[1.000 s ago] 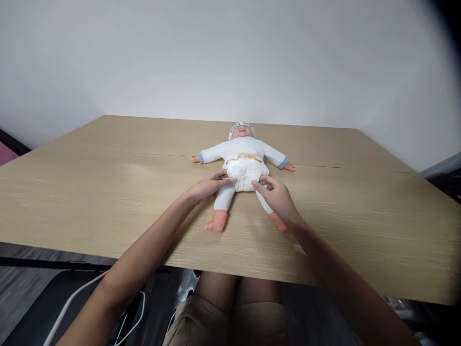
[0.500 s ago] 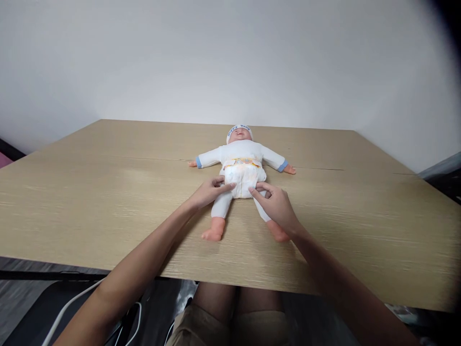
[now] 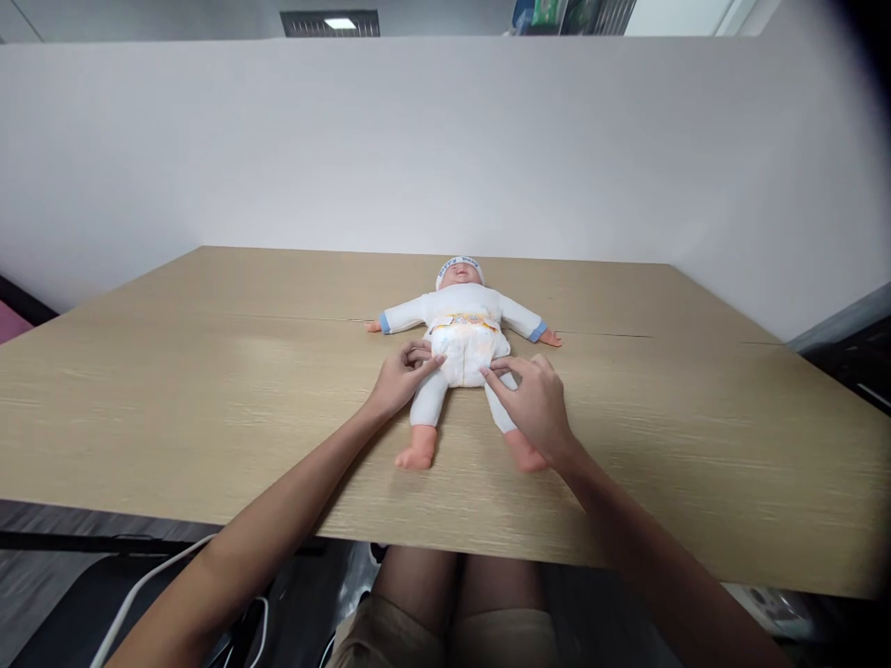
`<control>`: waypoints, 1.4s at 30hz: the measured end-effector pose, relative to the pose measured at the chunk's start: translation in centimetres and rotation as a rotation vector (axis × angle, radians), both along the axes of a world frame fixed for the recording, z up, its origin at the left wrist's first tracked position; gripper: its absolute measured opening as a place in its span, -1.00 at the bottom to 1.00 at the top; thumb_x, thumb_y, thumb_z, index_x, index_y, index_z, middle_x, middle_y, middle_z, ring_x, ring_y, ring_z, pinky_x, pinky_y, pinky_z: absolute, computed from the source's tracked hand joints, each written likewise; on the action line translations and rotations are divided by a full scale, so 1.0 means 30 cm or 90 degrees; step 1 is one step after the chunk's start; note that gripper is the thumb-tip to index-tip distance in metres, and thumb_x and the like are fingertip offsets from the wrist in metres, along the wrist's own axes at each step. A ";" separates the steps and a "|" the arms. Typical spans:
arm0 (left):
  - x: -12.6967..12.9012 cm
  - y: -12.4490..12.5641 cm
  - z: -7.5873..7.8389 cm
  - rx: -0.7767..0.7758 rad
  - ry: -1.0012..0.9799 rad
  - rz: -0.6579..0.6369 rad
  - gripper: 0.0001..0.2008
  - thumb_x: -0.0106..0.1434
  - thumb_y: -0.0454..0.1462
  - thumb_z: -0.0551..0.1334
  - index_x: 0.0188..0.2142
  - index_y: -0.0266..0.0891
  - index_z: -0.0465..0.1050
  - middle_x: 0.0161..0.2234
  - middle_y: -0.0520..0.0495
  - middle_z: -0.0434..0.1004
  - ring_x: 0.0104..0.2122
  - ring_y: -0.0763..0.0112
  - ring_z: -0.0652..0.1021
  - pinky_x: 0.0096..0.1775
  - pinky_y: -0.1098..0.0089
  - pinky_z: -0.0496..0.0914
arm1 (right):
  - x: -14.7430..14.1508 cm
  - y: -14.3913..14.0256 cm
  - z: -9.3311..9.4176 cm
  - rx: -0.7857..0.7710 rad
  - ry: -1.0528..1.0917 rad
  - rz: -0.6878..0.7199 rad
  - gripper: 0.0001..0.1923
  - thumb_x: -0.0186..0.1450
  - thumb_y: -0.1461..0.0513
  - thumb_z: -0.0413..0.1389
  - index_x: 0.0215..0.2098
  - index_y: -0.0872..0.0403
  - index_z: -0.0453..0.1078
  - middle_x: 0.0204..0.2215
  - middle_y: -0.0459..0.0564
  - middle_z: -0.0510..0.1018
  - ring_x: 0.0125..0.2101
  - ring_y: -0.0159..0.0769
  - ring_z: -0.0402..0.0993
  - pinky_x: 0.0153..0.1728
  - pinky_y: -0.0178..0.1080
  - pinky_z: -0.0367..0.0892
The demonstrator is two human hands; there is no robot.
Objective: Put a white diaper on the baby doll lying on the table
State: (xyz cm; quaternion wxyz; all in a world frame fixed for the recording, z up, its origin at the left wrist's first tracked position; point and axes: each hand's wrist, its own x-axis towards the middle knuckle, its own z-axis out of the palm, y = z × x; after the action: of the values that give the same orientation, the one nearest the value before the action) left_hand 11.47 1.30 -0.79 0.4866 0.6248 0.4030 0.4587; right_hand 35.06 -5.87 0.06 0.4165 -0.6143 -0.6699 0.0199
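A baby doll (image 3: 465, 299) in a white suit with blue cuffs and a lettered headband lies on its back, arms spread and feet towards me. Around its hips is a white diaper (image 3: 462, 357) with an orange patterned waistband. My left hand (image 3: 407, 373) pinches the diaper's edge at the leg on the left side, thumb on top and fingers curled. On the other side, my right hand (image 3: 533, 394) grips the opposite leg edge between thumb and fingers, partly covering the doll's leg there.
The doll lies on a wide wooden table (image 3: 209, 399) with a thin seam across it. A white partition wall (image 3: 418, 148) stands behind the table. Below the near edge are a black chair seat (image 3: 76, 612) and a white cable (image 3: 132, 589) on the left.
The view has tilted up, so the top of the partition now shows. Both hands stay at the diaper's leg edges with only slight shifts.
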 end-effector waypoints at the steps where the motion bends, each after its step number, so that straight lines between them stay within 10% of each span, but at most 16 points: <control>1: -0.003 -0.005 0.000 0.019 0.011 0.018 -0.52 0.25 0.07 0.48 -0.05 -0.22 0.52 -0.23 -0.05 0.67 -0.21 0.31 0.62 -0.10 0.31 0.47 | 0.006 0.000 0.004 0.008 0.011 0.008 -0.73 0.45 -0.01 0.22 -0.19 -0.03 0.62 -0.21 0.06 0.74 -0.17 0.00 0.51 -0.06 -0.04 0.36; 8: -0.063 0.023 -0.003 0.195 0.132 0.175 -0.65 0.51 0.03 0.17 0.03 -0.18 0.43 0.05 -0.20 0.64 0.05 0.17 0.59 0.16 0.17 0.41 | 0.105 0.043 -0.031 0.077 0.086 -0.071 -0.66 0.38 0.04 0.24 0.01 0.04 0.43 -0.20 0.05 0.63 -0.19 -0.06 0.52 -0.02 -0.07 0.37; 16: -0.059 0.317 -0.050 0.370 0.552 0.290 -0.44 0.42 -0.05 0.27 0.28 -0.29 0.32 0.27 -0.42 0.45 0.28 -0.22 0.35 0.32 -0.06 0.16 | 0.220 0.370 -0.136 0.042 -0.203 -0.066 -0.32 0.47 0.03 0.07 0.46 0.14 0.18 0.37 0.30 0.40 0.29 0.18 0.29 0.29 0.09 0.18; 24: -0.069 0.405 -0.074 0.353 0.608 0.305 -0.51 0.43 0.02 0.25 0.18 -0.23 0.44 0.10 -0.38 0.57 0.15 -0.25 0.43 0.17 -0.07 0.28 | 0.240 0.490 -0.154 0.026 -0.186 -0.109 -0.48 0.46 0.05 0.06 0.26 0.17 0.47 0.01 0.30 0.63 0.02 0.16 0.48 0.08 0.03 0.35; 29: -0.014 0.355 0.012 0.268 0.616 0.300 -0.61 0.36 0.00 0.29 -0.05 -0.28 0.51 -0.05 -0.42 0.64 0.01 -0.26 0.52 0.03 -0.03 0.36 | 0.195 0.452 -0.070 -0.038 -0.097 -0.118 -0.69 0.40 0.11 0.11 -0.03 0.07 0.59 -0.11 0.19 0.71 -0.13 0.03 0.56 -0.13 -0.11 0.34; 36: -0.023 -0.036 0.239 0.102 0.438 0.283 -0.51 0.20 0.19 0.38 -0.15 -0.11 0.43 -0.19 -0.18 0.67 -0.23 -0.05 0.62 -0.28 0.19 0.36 | 0.240 0.215 0.098 -0.084 0.091 -0.047 -0.64 0.28 0.10 0.17 0.00 -0.03 0.60 -0.11 0.04 0.76 -0.19 -0.03 0.61 -0.22 -0.17 0.33; 42: -0.128 -0.752 0.108 -0.067 0.402 0.071 -0.54 0.15 -0.01 0.41 0.06 0.28 0.49 -0.11 0.03 0.67 -0.14 -0.03 0.65 -0.24 0.06 0.56 | 0.283 -0.316 0.158 -0.142 0.189 0.155 -0.54 0.24 0.06 0.21 0.10 -0.11 0.59 0.04 0.02 0.71 -0.01 0.09 0.61 -0.01 -0.05 0.48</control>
State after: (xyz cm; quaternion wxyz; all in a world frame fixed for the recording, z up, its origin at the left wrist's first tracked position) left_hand 7.62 -21.25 2.44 0.3432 0.6875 0.5906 0.2466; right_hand 43.55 -15.35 4.81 0.4344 -0.5612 -0.6644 0.2343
